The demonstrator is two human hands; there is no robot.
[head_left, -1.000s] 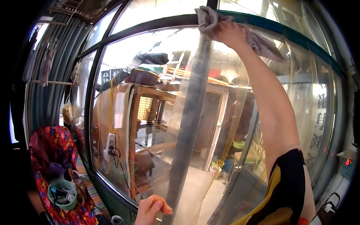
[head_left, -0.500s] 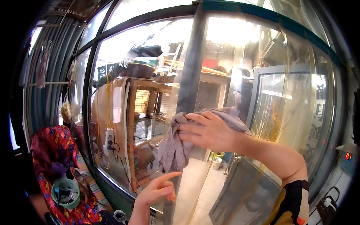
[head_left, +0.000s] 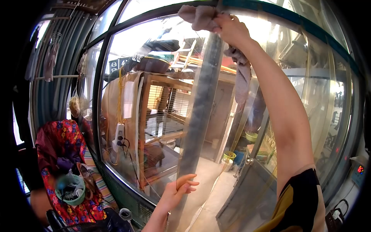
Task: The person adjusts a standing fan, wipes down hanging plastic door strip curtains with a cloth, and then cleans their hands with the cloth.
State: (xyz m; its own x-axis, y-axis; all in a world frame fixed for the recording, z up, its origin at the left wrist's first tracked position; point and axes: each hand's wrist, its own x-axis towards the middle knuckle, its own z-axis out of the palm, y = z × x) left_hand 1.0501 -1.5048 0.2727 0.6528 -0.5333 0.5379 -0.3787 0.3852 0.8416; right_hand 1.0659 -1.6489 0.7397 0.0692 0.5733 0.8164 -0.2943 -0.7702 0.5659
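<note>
High on the grey door-frame post (head_left: pixel 199 96), my right hand (head_left: pixel 234 33) grips a greyish-purple cloth (head_left: pixel 201 17). One bunched end sticks out to the left at the top of the frame, and the other end hangs down below my wrist. Lower down, my left hand (head_left: pixel 177 191) holds nothing; its fingers are partly stretched out in front of the post's lower part. Clear plastic strips (head_left: pixel 305 85) hang to the right, behind my right arm.
At the lower left, a green basket (head_left: pixel 71 201) of small items stands on a red floral cloth (head_left: pixel 73 143). Behind the glass are a wooden wire-fronted cage (head_left: pixel 143 127) and a white power strip (head_left: pixel 119 135). A grey door (head_left: pixel 247 193) stands at the lower right.
My right hand has moved up the post with the cloth, from mid-height to the top of the frame. The left hand has shifted slightly right and down.
</note>
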